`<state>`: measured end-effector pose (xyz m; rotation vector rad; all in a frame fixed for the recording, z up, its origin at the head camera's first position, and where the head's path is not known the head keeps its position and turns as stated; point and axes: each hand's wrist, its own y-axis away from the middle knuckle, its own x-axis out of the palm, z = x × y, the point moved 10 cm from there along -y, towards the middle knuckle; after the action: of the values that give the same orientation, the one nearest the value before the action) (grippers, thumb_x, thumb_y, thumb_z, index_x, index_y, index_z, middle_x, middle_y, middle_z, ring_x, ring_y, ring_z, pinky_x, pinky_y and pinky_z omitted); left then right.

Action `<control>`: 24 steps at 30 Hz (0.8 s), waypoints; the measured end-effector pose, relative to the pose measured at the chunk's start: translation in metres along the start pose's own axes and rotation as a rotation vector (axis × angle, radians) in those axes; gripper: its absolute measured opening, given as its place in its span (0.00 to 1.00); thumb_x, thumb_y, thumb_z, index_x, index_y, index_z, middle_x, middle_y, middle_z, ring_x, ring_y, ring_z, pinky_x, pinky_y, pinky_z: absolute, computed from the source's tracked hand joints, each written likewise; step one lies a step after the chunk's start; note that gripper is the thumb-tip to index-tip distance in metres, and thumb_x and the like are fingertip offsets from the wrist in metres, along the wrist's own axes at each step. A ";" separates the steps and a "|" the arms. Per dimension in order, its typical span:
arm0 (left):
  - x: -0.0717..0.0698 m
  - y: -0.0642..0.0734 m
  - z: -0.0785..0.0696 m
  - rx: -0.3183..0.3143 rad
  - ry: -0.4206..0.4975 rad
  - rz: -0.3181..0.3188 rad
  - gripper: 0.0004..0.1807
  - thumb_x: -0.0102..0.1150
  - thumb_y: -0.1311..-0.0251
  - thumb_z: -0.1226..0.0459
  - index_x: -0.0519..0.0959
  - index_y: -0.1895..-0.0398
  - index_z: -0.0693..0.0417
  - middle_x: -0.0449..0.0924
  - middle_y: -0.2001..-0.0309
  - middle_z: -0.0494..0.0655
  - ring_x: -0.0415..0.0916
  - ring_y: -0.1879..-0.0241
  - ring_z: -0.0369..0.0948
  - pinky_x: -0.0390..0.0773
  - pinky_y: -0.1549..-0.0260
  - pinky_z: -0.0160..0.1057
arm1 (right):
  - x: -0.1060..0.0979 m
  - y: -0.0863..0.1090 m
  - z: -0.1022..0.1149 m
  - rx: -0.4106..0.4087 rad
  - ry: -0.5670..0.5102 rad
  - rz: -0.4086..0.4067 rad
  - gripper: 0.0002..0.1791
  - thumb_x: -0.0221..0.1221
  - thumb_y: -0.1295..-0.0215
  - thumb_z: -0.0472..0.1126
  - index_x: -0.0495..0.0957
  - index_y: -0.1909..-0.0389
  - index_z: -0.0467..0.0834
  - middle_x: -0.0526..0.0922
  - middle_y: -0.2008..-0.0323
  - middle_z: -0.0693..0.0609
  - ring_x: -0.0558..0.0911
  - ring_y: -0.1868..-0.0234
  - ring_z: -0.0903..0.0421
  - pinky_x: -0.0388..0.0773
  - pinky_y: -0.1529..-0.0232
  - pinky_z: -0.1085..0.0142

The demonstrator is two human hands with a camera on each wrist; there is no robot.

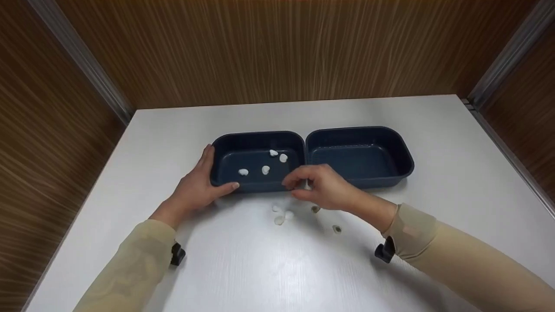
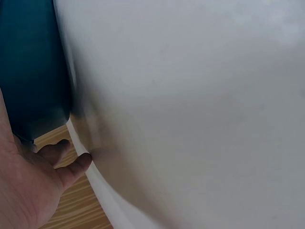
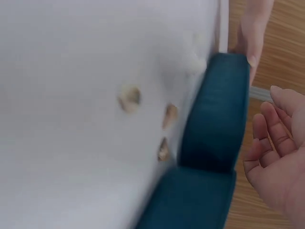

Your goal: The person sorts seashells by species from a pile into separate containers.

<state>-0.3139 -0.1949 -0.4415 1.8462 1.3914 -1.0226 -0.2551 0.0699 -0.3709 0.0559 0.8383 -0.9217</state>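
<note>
My left hand (image 1: pixel 195 186) holds the left dark blue tray (image 1: pixel 256 187) at its near-left corner, thumb on the front rim and fingers along the left side. In that tray lie several small white pieces (image 1: pixel 266 170), like pebbles or shells. My right hand (image 1: pixel 327 188) hovers by the tray's near-right corner, its fingers loosely bent with a gap before the thumb. In the right wrist view nothing shows between its fingers (image 3: pixel 274 131). More whitish pieces (image 1: pixel 279 220) and brownish shell-like pieces (image 1: pixel 337 229) lie on the table below it.
A second dark blue tray (image 1: pixel 360 162) stands right against the first, with nothing seen in it. Both rest on a white table (image 1: pixel 260 268). Wood-grain panels (image 1: pixel 282 52) enclose the back and sides. Black wrist mounts (image 1: pixel 385 250) hang under both sleeves.
</note>
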 end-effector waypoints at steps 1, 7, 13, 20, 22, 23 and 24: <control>0.000 0.000 0.000 -0.002 0.001 0.001 0.70 0.63 0.39 0.29 0.31 0.12 0.53 0.30 0.13 0.49 0.50 0.18 0.58 0.62 0.26 0.60 | 0.003 0.002 0.000 -0.007 0.002 0.007 0.11 0.71 0.34 0.32 0.89 0.51 0.40 0.91 0.57 0.49 0.87 0.57 0.54 0.83 0.59 0.53; -0.001 0.000 0.000 -0.001 0.003 0.004 0.71 0.62 0.40 0.27 0.31 0.12 0.53 0.30 0.13 0.50 0.52 0.18 0.58 0.62 0.26 0.60 | 0.016 0.014 0.000 -0.060 0.023 0.041 0.10 0.71 0.33 0.33 0.89 0.52 0.40 0.90 0.58 0.49 0.89 0.58 0.51 0.84 0.60 0.52; -0.002 0.000 0.003 0.002 0.005 0.002 0.71 0.62 0.40 0.27 0.31 0.13 0.54 0.30 0.13 0.51 0.51 0.18 0.58 0.62 0.26 0.60 | 0.031 0.020 -0.008 -0.019 0.017 0.102 0.13 0.71 0.33 0.33 0.89 0.49 0.39 0.91 0.53 0.50 0.90 0.58 0.54 0.86 0.59 0.54; -0.003 0.001 0.005 -0.002 0.004 0.002 0.71 0.62 0.40 0.28 0.31 0.13 0.54 0.30 0.13 0.51 0.50 0.18 0.57 0.62 0.26 0.59 | 0.044 0.024 -0.015 0.016 -0.007 0.144 0.17 0.72 0.38 0.29 0.88 0.47 0.36 0.90 0.53 0.44 0.90 0.59 0.50 0.87 0.57 0.58; -0.003 0.002 0.005 -0.001 0.004 0.000 0.72 0.63 0.40 0.28 0.31 0.13 0.54 0.31 0.13 0.52 0.50 0.18 0.57 0.62 0.26 0.59 | 0.046 0.025 -0.016 0.013 -0.007 0.151 0.19 0.73 0.40 0.28 0.88 0.47 0.36 0.89 0.55 0.43 0.89 0.59 0.48 0.87 0.57 0.58; -0.003 0.002 0.005 0.000 0.006 0.000 0.72 0.63 0.40 0.28 0.31 0.13 0.54 0.31 0.13 0.52 0.50 0.18 0.57 0.62 0.26 0.59 | 0.048 0.026 -0.016 0.010 -0.004 0.154 0.19 0.73 0.40 0.28 0.87 0.47 0.36 0.89 0.55 0.43 0.89 0.59 0.47 0.87 0.57 0.58; -0.003 0.002 0.005 0.001 0.006 0.000 0.71 0.63 0.40 0.28 0.31 0.13 0.54 0.31 0.13 0.52 0.50 0.18 0.57 0.61 0.25 0.58 | 0.049 0.026 -0.016 0.005 0.000 0.157 0.20 0.74 0.41 0.27 0.87 0.47 0.35 0.89 0.55 0.42 0.88 0.59 0.46 0.87 0.56 0.58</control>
<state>-0.3140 -0.2013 -0.4415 1.8515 1.3945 -1.0190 -0.2306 0.0592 -0.4215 0.1236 0.8195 -0.7764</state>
